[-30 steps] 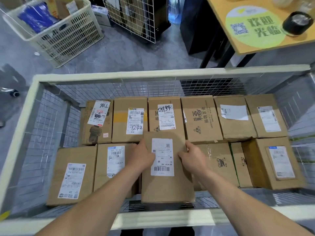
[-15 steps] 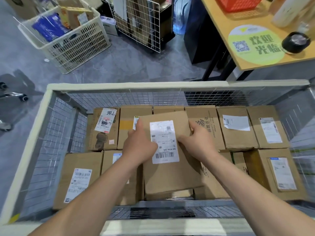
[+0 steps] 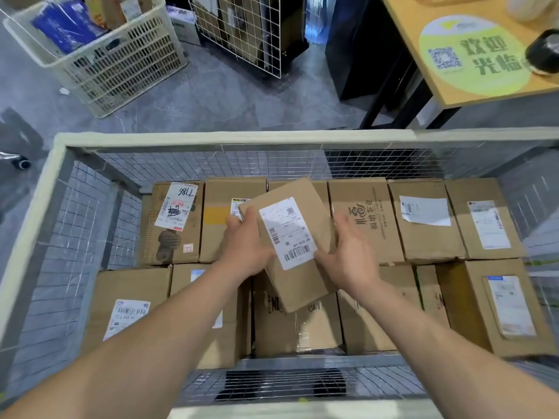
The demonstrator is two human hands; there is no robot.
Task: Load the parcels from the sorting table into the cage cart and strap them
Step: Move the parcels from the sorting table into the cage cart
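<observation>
A flat brown parcel with a white barcode label hangs tilted above the packed boxes, its far end turned to the right. My left hand grips its left edge. My right hand lies against the right edge with fingers straight and the thumb at the label's corner. Below, the cage cart, with a cream rim and wire mesh walls, holds two rows of cardboard boxes standing side by side.
A cream plastic basket with goods stands on the grey floor at the far left. A white wire rack is behind the cart. At the top right a wooden table carries a green sticker and a black round object.
The parcel has been lifted from the front row and carried toward the back row, turning clockwise. My right hand's fingers have straightened along its edge.
</observation>
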